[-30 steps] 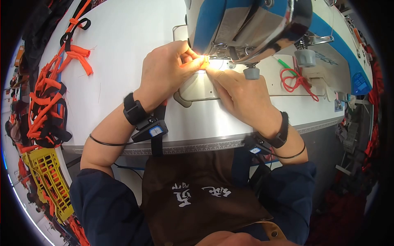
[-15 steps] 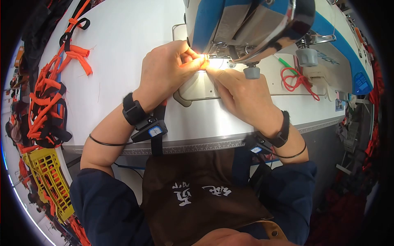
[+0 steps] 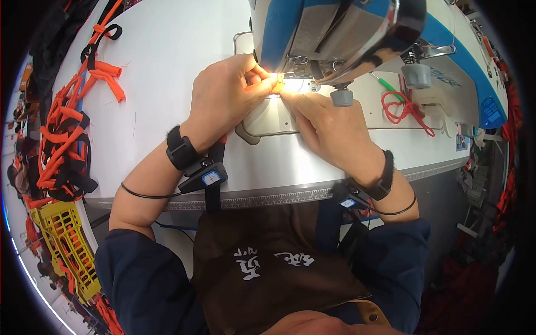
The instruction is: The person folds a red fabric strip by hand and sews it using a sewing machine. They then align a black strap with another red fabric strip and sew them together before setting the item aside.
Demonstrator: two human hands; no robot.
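Under the sewing machine (image 3: 285, 30), well in from the near edge of the tabletop (image 3: 159, 111), a small orange piece (image 3: 278, 84) is catching the lamplight. Your left hand (image 3: 220, 100) is pinching it between thumb and finger; your right hand (image 3: 338, 134) is bringing its fingertips together just beside it, the exact grip being hidden. It is probably behaving like light, soft cloth, bending easily and best gripped by its sides. Orange and black strips (image 3: 104, 78) are lying along the tabletop's left edge.
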